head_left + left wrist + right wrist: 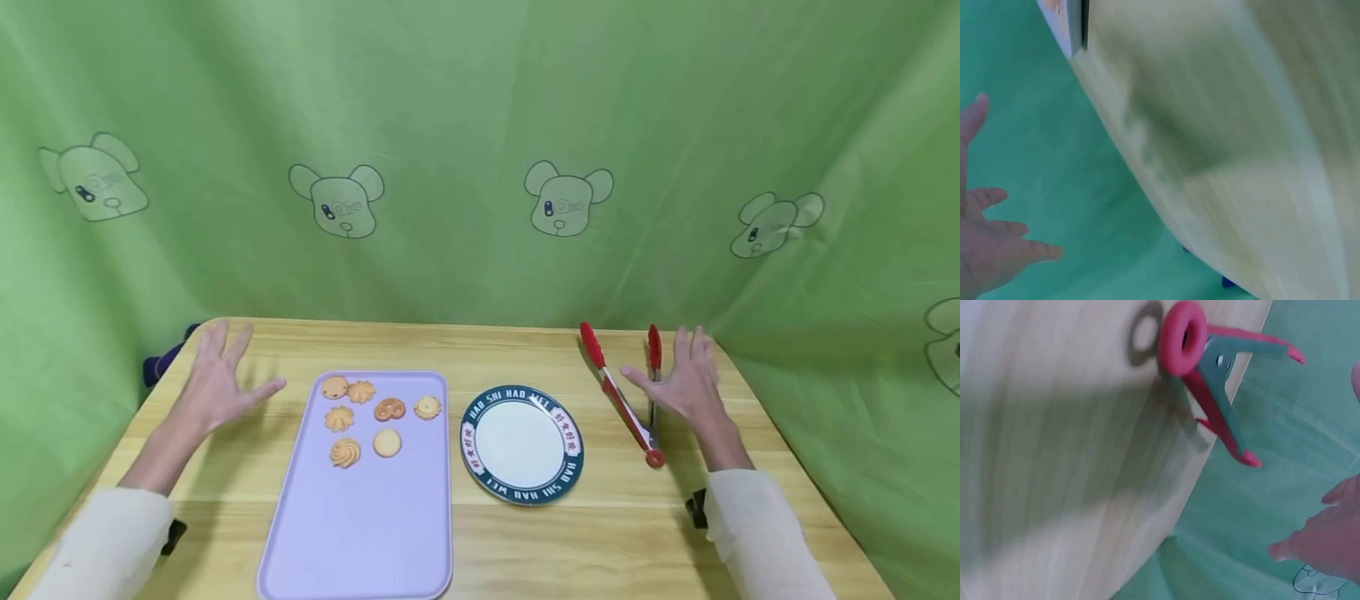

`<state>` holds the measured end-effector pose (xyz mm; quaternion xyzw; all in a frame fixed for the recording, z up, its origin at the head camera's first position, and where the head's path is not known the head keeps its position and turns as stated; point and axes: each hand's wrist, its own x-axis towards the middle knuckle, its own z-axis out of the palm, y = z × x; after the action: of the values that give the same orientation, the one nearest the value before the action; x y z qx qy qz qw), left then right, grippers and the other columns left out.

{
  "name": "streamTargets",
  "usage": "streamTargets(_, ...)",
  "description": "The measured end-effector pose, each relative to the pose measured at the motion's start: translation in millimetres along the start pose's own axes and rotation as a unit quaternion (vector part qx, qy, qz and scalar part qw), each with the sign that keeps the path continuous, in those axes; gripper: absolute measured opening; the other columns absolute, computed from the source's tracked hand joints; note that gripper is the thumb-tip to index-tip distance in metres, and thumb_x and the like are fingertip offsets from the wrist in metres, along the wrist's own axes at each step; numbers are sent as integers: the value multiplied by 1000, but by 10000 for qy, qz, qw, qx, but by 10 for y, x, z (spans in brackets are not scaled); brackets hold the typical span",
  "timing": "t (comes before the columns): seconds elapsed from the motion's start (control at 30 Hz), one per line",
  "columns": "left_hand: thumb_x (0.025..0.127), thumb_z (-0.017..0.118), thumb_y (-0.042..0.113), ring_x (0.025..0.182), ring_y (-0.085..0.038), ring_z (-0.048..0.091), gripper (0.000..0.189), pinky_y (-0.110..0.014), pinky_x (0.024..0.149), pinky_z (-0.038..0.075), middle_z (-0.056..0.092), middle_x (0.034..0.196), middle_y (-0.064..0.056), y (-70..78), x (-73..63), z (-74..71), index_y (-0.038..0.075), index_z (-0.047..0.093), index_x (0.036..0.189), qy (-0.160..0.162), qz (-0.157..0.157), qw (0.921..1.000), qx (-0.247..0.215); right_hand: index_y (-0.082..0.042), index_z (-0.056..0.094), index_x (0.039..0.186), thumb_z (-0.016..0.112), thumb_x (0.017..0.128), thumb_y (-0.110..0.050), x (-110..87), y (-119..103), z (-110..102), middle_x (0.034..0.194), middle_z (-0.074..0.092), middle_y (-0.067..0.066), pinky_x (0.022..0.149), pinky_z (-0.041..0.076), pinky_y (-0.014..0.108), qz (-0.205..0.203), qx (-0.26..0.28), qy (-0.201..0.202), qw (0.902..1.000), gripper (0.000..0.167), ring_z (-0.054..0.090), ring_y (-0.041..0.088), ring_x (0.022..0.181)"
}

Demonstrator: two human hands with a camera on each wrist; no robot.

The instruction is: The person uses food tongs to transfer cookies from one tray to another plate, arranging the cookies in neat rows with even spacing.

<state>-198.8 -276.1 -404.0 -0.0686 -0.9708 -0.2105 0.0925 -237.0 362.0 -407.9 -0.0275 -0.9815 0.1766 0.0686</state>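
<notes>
White sleeves (765,533) come in nearest, one well to each side of the round plate (519,444), over the wooden table (517,550). Just left of the plate lies a lilac tray (356,533), apart from it, long side running away from the person. Seven cookies (345,452) sit in the tray's far part, left of the plate. The left hand (213,387), well left of the plate and past the tray, has thumb and fingers spread wide and holds nothing. The right hand (688,383), right of the plate, is equally spread and has hold of nothing. Between it and the plate lie the tongs (628,414), so this is the nearer hand. Their ringed hinge end faces the person, about level with the plate; the parted legs run away, leaning left overall, red tips farther off than the plate. The right wrist view shows that hand clear of them. Beyond the plate and table hangs a green curtain (457,100).
</notes>
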Motion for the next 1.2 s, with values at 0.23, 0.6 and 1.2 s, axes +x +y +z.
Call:
streamTargets(0.23, 81, 70, 43, 136, -59, 8, 95, -77, 100, 16, 1, 154, -32, 97, -188, 74, -3, 20, 148, -547, -54, 9973, -492, 5, -16, 146, 57, 80, -67, -36, -67, 48, 152, -13, 33, 105, 15, 73, 387, 565, -460, 9966, 122, -1, 57, 137)
streamTargets(0.6, 79, 74, 31, 123, -56, 38, 81, -71, 93, 38, 24, 148, -32, 246, -362, 315, -2, 36, 142, -839, -103, 9915, -985, 15, 2, 143, 53, 72, -79, -17, -117, 322, 135, 23, 40, 94, 42, 63, 1398, 338, -745, 9868, 128, 33, 49, 113)
streamTargets(1.2, 65, 77, -3, 88, -24, 59, 49, -20, 62, 51, 55, 118, -26, 349, -579, 599, -4, 63, 111, -1375, -289, 9778, -1557, 23, -14, 137, 56, 73, -75, 19, -163, 477, 142, 6, 48, 101, 37, 64, 1608, -114, -1374, 9773, 136, 32, 56, 119)
